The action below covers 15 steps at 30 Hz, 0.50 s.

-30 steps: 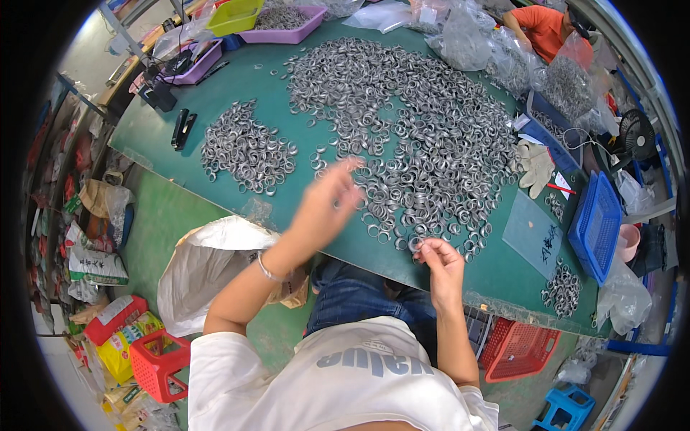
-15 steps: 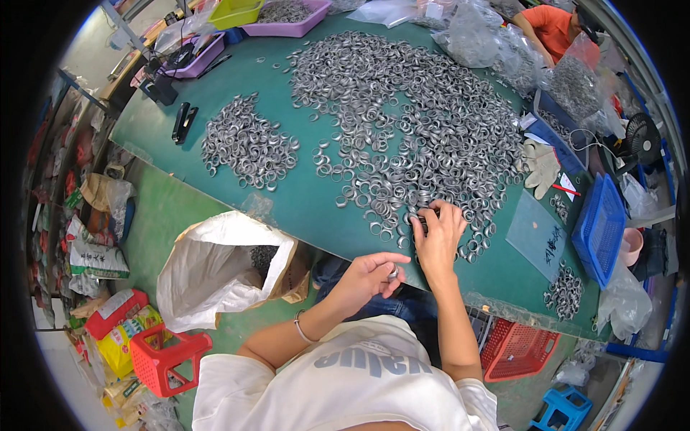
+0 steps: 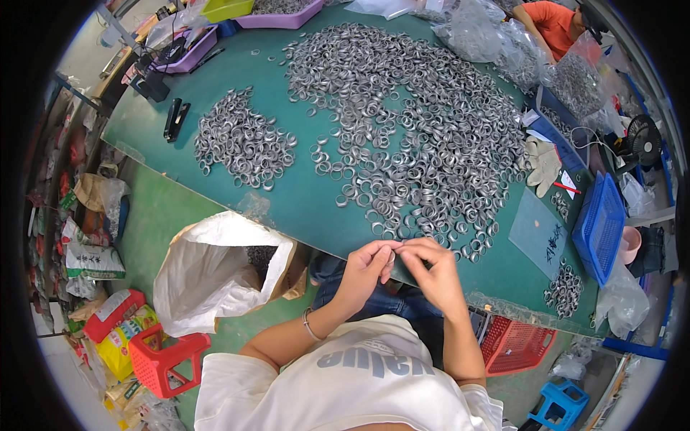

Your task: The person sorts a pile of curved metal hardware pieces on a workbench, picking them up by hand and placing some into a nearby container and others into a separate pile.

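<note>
My left hand point(image 3: 368, 267) and my right hand point(image 3: 433, 271) meet at the table's near edge, fingertips touching. The left fingers are closed on a small metal ring, now mostly hidden. My right thumb and fingers are bent in a pinch beside it; what they hold, if anything, is too small to make out. Just beyond the hands spreads a large heap of grey metal rings point(image 3: 445, 136), with loose ones along its near side. A smaller pile of the same rings point(image 3: 244, 140) lies to the left on the green table point(image 3: 309, 208).
An open white-lined sack point(image 3: 190, 276) stands below the table's left edge, dark pieces inside. A stapler point(image 3: 175, 121) lies beyond the small pile. At right are a glove point(image 3: 543, 165), a blue basket point(image 3: 600, 226) and a fan point(image 3: 642, 140). Another person point(image 3: 550, 29) sits at far right.
My right hand has drawn back from the heap's near edge toward me and met the left hand. The left hand has risen slightly, its fingers closing. The view has shifted a little.
</note>
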{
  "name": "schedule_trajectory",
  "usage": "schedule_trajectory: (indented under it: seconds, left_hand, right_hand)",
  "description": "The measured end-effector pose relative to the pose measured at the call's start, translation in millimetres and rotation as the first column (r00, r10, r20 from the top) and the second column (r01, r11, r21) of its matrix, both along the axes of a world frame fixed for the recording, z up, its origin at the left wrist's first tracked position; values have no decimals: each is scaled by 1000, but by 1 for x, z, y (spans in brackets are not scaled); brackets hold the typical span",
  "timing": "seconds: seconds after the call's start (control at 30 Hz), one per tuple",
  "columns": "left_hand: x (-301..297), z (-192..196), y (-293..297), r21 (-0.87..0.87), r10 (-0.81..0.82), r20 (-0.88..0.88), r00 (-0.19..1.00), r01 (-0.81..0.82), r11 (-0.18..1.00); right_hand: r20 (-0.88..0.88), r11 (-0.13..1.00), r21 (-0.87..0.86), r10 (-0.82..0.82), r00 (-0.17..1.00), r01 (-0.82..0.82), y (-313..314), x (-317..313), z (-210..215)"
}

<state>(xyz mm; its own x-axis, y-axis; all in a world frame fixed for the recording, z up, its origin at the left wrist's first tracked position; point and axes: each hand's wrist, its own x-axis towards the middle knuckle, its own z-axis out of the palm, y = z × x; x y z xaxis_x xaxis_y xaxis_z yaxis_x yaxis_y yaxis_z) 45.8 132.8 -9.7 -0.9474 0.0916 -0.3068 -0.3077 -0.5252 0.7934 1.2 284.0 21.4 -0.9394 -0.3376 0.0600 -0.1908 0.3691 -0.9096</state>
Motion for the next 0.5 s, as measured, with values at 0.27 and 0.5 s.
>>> schedule_trajectory:
  seconds: [0.27, 0.5]
  left_hand:
    - [-2, 10, -6, 318, -44, 183, 982, -17, 948]
    - [-1, -6, -10, 519, -37, 113, 993, -27, 854]
  right_hand:
    - [-488, 892, 380, -31, 872, 244, -11, -50, -14]
    - [-547, 869, 379, -66, 835, 317, -12, -47, -21]
